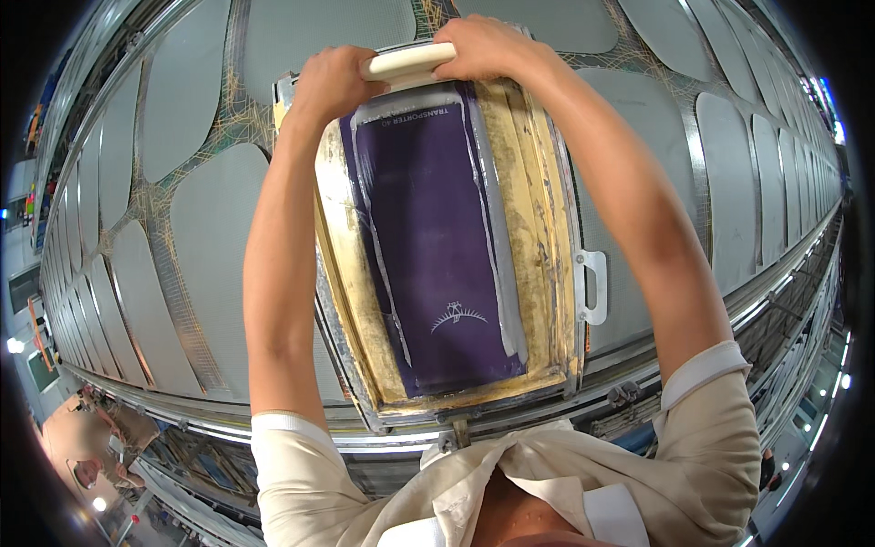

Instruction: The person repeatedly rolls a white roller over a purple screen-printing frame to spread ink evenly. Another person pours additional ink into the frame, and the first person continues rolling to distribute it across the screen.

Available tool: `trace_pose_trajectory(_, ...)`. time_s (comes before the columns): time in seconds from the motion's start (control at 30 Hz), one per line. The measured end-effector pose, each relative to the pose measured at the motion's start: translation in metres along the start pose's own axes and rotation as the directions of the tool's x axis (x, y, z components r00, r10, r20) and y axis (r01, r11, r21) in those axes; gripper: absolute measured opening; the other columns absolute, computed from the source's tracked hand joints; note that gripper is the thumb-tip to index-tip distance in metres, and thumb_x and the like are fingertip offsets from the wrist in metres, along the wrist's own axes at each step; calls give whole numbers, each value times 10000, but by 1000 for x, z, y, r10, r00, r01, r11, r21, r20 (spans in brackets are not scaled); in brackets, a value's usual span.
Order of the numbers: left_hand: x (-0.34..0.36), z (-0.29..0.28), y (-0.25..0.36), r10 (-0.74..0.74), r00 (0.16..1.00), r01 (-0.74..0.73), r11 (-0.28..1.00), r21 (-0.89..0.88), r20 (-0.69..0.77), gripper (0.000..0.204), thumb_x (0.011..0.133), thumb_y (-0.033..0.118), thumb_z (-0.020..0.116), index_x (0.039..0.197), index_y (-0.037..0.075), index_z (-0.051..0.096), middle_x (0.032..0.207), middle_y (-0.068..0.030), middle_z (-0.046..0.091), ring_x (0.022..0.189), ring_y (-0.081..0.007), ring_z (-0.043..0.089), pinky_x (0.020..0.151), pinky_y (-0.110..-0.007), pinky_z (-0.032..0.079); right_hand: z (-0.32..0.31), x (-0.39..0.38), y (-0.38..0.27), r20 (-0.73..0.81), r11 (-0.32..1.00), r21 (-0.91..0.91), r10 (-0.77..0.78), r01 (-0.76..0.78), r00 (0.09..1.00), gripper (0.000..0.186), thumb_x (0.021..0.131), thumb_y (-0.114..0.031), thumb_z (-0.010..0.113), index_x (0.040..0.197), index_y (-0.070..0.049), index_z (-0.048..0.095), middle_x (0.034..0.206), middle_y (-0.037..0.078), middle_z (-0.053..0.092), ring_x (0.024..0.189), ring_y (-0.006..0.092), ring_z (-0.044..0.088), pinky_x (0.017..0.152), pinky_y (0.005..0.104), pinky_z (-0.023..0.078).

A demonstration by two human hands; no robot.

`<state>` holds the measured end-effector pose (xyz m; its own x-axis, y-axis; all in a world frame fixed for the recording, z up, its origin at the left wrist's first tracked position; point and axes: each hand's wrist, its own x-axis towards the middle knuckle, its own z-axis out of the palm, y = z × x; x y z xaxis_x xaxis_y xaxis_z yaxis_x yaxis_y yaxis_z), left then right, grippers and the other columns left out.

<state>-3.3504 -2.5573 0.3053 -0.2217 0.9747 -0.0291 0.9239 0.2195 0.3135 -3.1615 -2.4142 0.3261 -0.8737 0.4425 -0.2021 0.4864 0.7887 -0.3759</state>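
My left hand (339, 75) and my right hand (478, 50) are closed on the two ends of a cream squeegee bar (408, 62) at the top of a screen-printing frame (555, 219). The screen (424, 228) has a dark purple middle with a pale emblem and lettering, streaks of grey along its sides and stained yellow borders. The bar sits across the upper end of the purple area; its lower edge is partly coated grey. A white side handle (592, 287) is fixed to the frame's right side. My forearms reach up along both sides of the screen.
Long rows of grey panels (200, 255) on a patterned bed run left and right beneath the frame. A metal rail (622, 394) with fittings runs along the near edge. Another person (100, 451) is at the lower left, beyond the rail. Further racks and lights show at the rims.
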Motion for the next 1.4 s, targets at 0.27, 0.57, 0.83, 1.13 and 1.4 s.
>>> trace_pose_trajectory(0.27, -59, 18, 20, 1, 999, 0, 1000, 28, -32, 354, 743, 334, 872, 1057, 190, 798, 867, -124, 757, 862, -348, 723, 800, -453, 567, 49, -33, -3, 34, 998, -43, -39, 40, 999, 280, 756, -254, 839, 942, -58, 768, 818, 160, 739, 808, 367, 714, 770, 458, 562)
trace_pose_trajectory(0.57, -305, 62, 124, 103, 994, -108, 986, -131, -41, 211, 689, 153, 869, 881, 124, 785, 809, -90, 733, 754, -324, 688, 753, -444, 524, 126, -278, -91, 130, 995, 82, -74, 63, 989, 211, 696, -162, 822, 879, -86, 750, 846, 167, 725, 866, 361, 698, 816, 459, 544)
trace_pose_trajectory(0.83, -368, 62, 153, 127, 991, -129, 984, -119, -29, 180, 695, 166, 867, 844, 146, 767, 760, -40, 714, 758, -257, 675, 760, -416, 469, 143, -341, -110, 20, 964, 32, -266, 265, 964, 151, 708, -171, 808, 822, -95, 746, 752, 121, 691, 825, 319, 674, 792, 454, 507)
trace_pose_trajectory(1.13, -97, 9, 42, 102, 991, -89, 986, 142, -81, 282, 746, 344, 849, 926, 145, 765, 804, -99, 738, 827, -320, 724, 840, -450, 517, 34, -75, -17, 50, 998, -5, -59, 59, 997, 288, 746, -254, 824, 967, -83, 755, 912, 170, 751, 879, 364, 723, 815, 457, 569)
trace_pose_trajectory(1.4, 0, 13, -2, 20, 998, -21, 1000, -14, -59, 332, 737, 353, 856, 1009, 171, 798, 870, -133, 761, 841, -367, 726, 789, -473, 573, 17, 21, 18, 139, 998, 20, 56, -59, 989, 339, 770, -273, 857, 989, -33, 759, 804, 157, 744, 718, 324, 712, 716, 426, 557)
